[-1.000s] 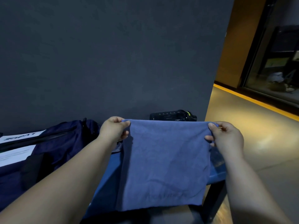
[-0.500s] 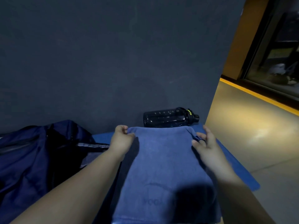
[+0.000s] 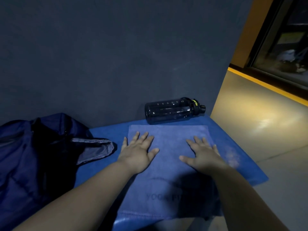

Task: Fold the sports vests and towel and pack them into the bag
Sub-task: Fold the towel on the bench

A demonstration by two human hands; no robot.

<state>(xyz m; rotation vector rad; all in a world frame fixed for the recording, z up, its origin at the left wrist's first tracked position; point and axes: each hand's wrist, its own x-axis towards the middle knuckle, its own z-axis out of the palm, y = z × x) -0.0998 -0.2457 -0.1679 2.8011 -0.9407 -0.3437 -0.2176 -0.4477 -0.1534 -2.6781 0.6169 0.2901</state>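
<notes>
Obs: fingers (image 3: pixel 143 137) of L hand (image 3: pixel 138 152) are straight and spread, palm down, flat on the towel (image 3: pixel 168 142). R hand (image 3: pixel 204 155) is the same: fingers spread and pressing flat, thumb pointing inward. Neither hand pinches anything. L hand sits by the towel's left edge, R hand by its right edge.

Towel: blue, lies flat on the surface (image 3: pixel 106 130), looks already doubled (est.). Far edge is straight and runs approx parallel to the wall (image 3: pixel 116 55). Near end reaches the front lip of the surface. Faint print near that end is in shadow and not fully legible.

Handling (est.):
- Soft, light, limp cloth w/ no stiffness, so it will sag if lifted from one point.
- Nap looks slightly grippy, so the layers shouldn't slide much. Not fragile.
- Best hold: pinch the two corners of one short edge, thumb under, catching all layers, then carry across to the opp. edge.
- Risk: catching the top layer only, so the fold opens.

Step (est.): smoothing before the next fold. Towel not yet packed.

Around:
- Bag (image 3: pixel 33 147): dark navy, left of the towel and apart from it, mouth open toward it.
- Grey-lined flap (image 3: pixel 93 147) at the bag's mouth: can't tell whether it's lining or a vest. No vest identifiable otherwise.
- Bottle (image 3: pixel 170 110): dark, on its side, just beyond the towel's far edge, against the wall.
</notes>
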